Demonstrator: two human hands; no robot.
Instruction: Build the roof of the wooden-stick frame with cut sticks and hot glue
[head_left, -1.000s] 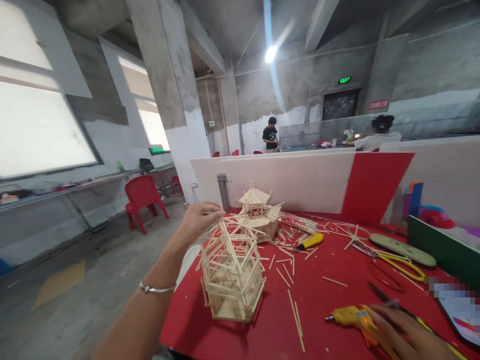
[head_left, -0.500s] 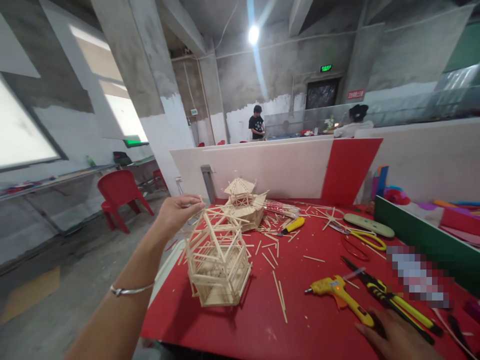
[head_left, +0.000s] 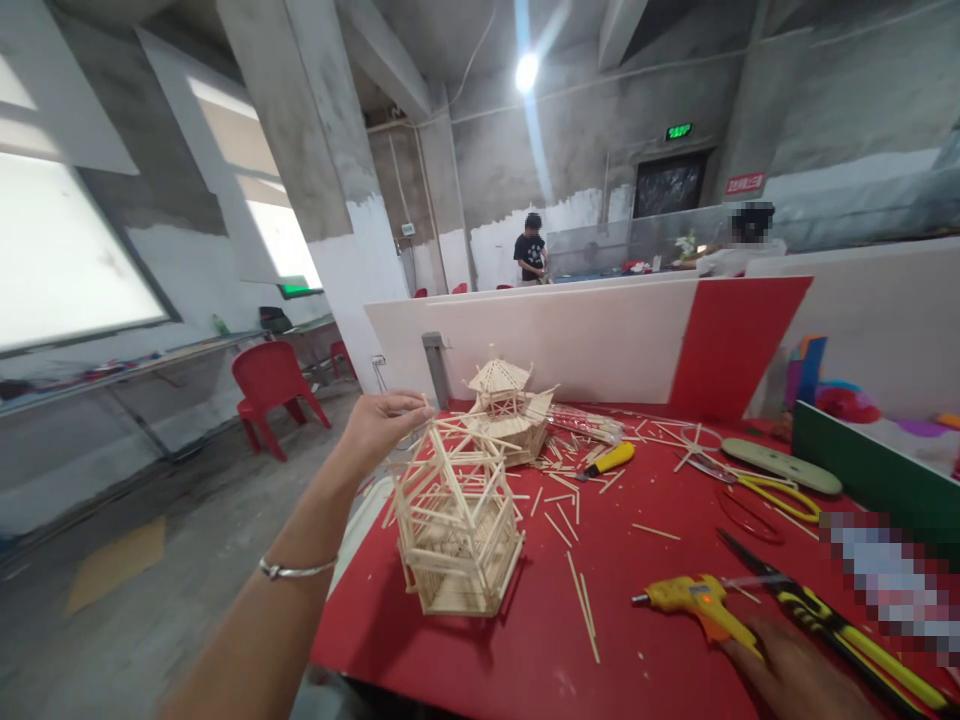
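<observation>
Probably light, stiff, fragile: stick frame (head_left: 466, 530), set at six o'clock in view, is best held by its base (head_left: 459, 598). Stick tip (head_left: 425, 399) is pinched by left hand (head_left: 384, 425) at frame's eleven o'clock; right hand (head_left: 799, 672) at glue gun (head_left: 701, 602), four o'clock: grip can't be told.

Worktop (head_left: 555, 650) solid red — stick frame (head_left: 471, 522) and pagoda model (head_left: 514, 430) both pale straw. Glue gun (head_left: 694, 598) yellow, trigger (head_left: 715, 628) orange. Pliers (head_left: 817, 612) black and yellow. Cutter (head_left: 611, 459) yellow, scissor handles (head_left: 744, 482) too. Divider (head_left: 555, 345) white with red panel (head_left: 739, 345) — board (head_left: 877, 480) dark green, bangle (head_left: 304, 572) silver.
</observation>
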